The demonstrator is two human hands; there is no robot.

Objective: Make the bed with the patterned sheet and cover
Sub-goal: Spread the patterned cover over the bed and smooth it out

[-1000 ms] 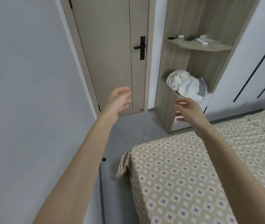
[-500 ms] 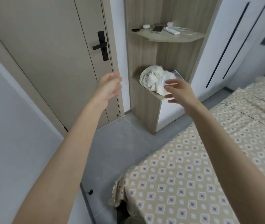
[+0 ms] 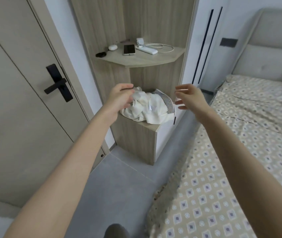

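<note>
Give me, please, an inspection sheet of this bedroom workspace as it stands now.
Surface: bed, covered by the patterned sheet, rumpled toward the head end.
Job's things: patterned sheet lies flat at the foot end.
Clutter: crumpled white cloth on the lower shelf; phone, white remote and earbud case on the upper shelf.
Hands: left hand and right hand open, either side of the cloth; contact unclear.
Cables: white cable looped on the upper shelf.
Surroundings: closed door with black handle, grey floor.

patterned sheet: beige diamond print, flat, near corner bunched | cover: same print, creased, over sheet's far end
</note>
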